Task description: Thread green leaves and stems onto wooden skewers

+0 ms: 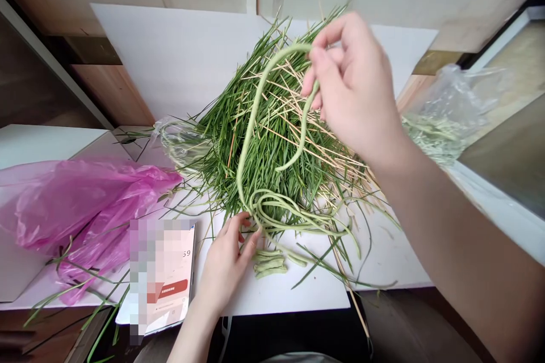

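A long green bean (254, 119) arches up from the table, pinched near one end by my right hand (351, 76), its tip curling down freely below my fingers. Low at the centre, my left hand (230, 252) has its thumb and fingers bent around the bean's lower part; the exact contact is partly hidden. Beside it lies a loose coil of long beans (289, 212). Several short cut bean pieces (270, 264) rest just right of my left hand. Behind everything spreads a big heap of green grass-like stalks (264, 147).
A pink plastic bag (93, 198) lies at the left, with a phone (170, 278) in front of it near the table edge. A clear bag (181, 142) sits left of the heap. Another clear bag with pale green pieces (447, 119) is at the right. Loose stalks cross the white table (315, 298).
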Motion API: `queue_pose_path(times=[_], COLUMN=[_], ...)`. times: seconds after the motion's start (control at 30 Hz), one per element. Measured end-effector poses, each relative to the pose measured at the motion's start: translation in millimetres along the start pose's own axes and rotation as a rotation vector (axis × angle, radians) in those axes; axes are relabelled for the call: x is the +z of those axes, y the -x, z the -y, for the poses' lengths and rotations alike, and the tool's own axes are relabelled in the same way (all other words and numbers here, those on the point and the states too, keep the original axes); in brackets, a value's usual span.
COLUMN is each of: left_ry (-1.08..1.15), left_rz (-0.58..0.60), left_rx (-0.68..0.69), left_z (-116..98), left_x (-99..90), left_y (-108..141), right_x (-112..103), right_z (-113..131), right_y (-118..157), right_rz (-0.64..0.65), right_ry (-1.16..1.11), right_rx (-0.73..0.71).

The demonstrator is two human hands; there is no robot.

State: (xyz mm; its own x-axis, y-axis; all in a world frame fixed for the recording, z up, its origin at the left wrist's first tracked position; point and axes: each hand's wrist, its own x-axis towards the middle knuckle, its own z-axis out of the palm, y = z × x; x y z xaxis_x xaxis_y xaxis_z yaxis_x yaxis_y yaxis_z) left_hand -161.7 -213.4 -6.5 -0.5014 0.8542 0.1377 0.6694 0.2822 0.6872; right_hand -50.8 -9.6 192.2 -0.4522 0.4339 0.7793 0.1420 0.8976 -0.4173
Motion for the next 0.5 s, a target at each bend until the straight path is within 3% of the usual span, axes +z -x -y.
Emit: queue_pose_path(times=[0.1,0.2,0.33,0.5], left_ry=[0.025,0.117,0.322,0.388], left_rz=[-0.015,-0.109,-0.254,-0.263], left_rx=[-0.024,-0.073,-0.098,0.021], left_z=[-1,-3,-7,-16], left_x=[-1.8,-3.6,-1.4,5.6], left_y=[0,1,3,6], right_x=[-16,-35,-52,-48], right_z=[4,3,-1,5], right_y=[-15,-17,5,46], right_rz=[-0.017,-0.001,0.026,0.191], right_ry=[-0.096,-0.214,-0.311,-0.595], right_rx=[0.014,0.038,0.083,0.284])
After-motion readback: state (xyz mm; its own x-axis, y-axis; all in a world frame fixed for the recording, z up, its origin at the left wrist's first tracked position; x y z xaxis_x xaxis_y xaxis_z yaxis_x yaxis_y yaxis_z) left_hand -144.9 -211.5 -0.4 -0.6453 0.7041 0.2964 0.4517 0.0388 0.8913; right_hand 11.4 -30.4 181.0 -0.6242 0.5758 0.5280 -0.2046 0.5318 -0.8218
